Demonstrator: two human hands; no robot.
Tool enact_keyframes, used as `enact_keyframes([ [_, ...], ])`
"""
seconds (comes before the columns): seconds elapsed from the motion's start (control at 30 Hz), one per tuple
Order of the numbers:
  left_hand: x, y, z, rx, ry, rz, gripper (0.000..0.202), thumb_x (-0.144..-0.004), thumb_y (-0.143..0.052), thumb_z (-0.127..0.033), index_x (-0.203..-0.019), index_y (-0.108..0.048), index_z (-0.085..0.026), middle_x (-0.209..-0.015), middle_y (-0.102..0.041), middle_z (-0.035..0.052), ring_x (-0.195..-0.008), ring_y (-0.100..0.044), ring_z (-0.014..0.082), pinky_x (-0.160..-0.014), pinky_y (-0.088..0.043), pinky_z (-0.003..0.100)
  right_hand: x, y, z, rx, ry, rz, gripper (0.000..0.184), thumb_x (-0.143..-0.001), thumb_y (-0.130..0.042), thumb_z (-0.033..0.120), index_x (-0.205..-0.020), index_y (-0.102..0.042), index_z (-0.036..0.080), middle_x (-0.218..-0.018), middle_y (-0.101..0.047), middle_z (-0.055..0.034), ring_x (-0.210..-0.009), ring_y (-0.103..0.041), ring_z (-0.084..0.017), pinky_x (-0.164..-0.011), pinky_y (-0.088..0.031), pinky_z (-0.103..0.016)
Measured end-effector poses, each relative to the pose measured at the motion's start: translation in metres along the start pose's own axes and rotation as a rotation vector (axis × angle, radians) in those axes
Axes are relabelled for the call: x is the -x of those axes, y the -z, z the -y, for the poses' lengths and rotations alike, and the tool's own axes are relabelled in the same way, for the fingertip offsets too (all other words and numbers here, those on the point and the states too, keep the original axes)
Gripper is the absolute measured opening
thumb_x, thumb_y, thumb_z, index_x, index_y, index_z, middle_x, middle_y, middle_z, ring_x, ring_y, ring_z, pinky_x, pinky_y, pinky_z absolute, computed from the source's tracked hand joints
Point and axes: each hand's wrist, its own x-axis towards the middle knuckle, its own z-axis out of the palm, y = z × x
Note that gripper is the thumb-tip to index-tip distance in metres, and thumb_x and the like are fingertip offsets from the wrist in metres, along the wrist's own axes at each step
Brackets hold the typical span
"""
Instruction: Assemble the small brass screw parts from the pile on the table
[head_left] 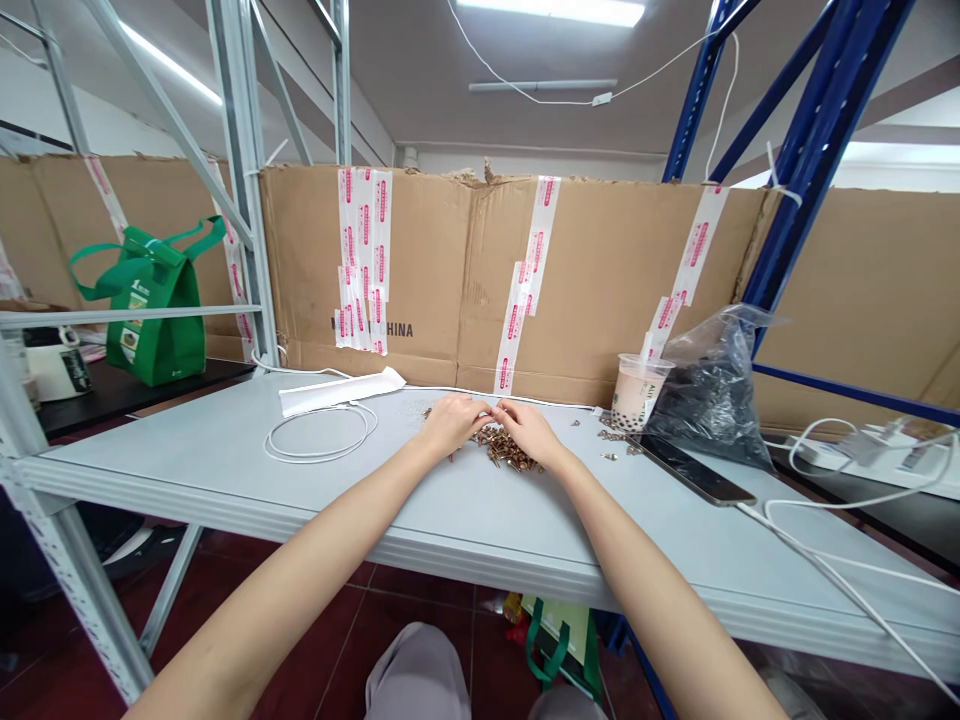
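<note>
Working over brass-coloured fittings [501,450], axes every which way; left hand [450,422] and right hand [529,430] curled, grip unclear; cardboard [390,250] reads "CHINA".

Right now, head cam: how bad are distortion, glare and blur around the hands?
Head view: wide-angle distortion bows the shelf edge and tilts the steel upright; the ceiling light is blown out; the left hand and right hand look sharp, but the small brass-coloured parts are hard to separate.

One left hand [450,422], one right hand [529,430], one heap of brass parts [504,450] at twelve o'clock; one phone [694,470], one plastic cup [636,392] at two; one green tote [154,312] at ten.
</note>
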Motion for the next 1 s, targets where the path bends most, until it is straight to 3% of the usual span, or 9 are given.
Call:
enact_keyframes([
  [0.37,-0.001,0.002,-0.002,-0.002,0.009,-0.009,0.033,-0.083,-0.039,-0.041,-0.086,-0.062,-0.018,-0.066,-0.057,0.0042,-0.063,-0.052,0.0142,-0.062,-0.035,0.024,0.000,-0.002,0.003,-0.046,-0.010,-0.047,0.043,-0.086,-0.023,0.047,-0.071,-0.051,0.018,-0.062,-0.052,0.0000,-0.059,-0.046,-0.013,-0.057,-0.031,-0.021],
  [0.5,-0.001,0.002,-0.001,-0.019,0.004,-0.001,0.032,-0.084,-0.039,-0.041,-0.087,-0.062,-0.019,-0.067,-0.058,0.0042,-0.064,-0.053,0.0150,-0.062,-0.035,0.024,0.002,0.000,0.003,-0.087,-0.029,-0.059,0.039,-0.084,-0.027,0.048,-0.082,-0.053,0.020,-0.063,-0.055,0.0008,-0.059,-0.047,-0.012,-0.057,-0.032,-0.021],
  [0.73,0.000,0.003,-0.002,-0.046,0.068,0.037,0.033,-0.084,-0.037,-0.043,-0.088,-0.060,-0.020,-0.068,-0.058,0.0043,-0.066,-0.054,0.0156,-0.061,-0.036,0.024,-0.001,-0.001,0.004,-0.119,-0.022,-0.094,0.035,-0.081,-0.037,0.049,-0.080,-0.054,0.020,-0.067,-0.058,0.0014,-0.058,-0.049,-0.011,-0.056,-0.033,-0.021],
  [0.87,-0.001,0.002,0.001,-0.030,0.139,0.095,0.030,-0.084,-0.039,-0.041,-0.100,-0.055,-0.020,-0.077,-0.060,0.0048,-0.073,-0.056,0.0164,-0.065,-0.037,0.025,0.000,0.004,-0.002,0.044,-0.078,-0.161,0.032,-0.080,-0.040,0.048,-0.082,-0.055,0.021,-0.072,-0.061,0.0000,-0.064,-0.053,-0.013,-0.058,-0.033,-0.022],
  [1.0,0.001,0.002,0.013,-0.080,0.274,0.149,0.024,-0.083,-0.044,-0.028,-0.103,-0.051,-0.018,-0.085,-0.060,0.0066,-0.082,-0.054,0.0181,-0.071,-0.038,0.027,0.006,0.011,-0.022,0.388,-0.304,-0.168,0.026,-0.082,-0.042,0.041,-0.085,-0.057,0.020,-0.078,-0.063,-0.0063,-0.071,-0.057,-0.018,-0.061,-0.034,-0.027],
])
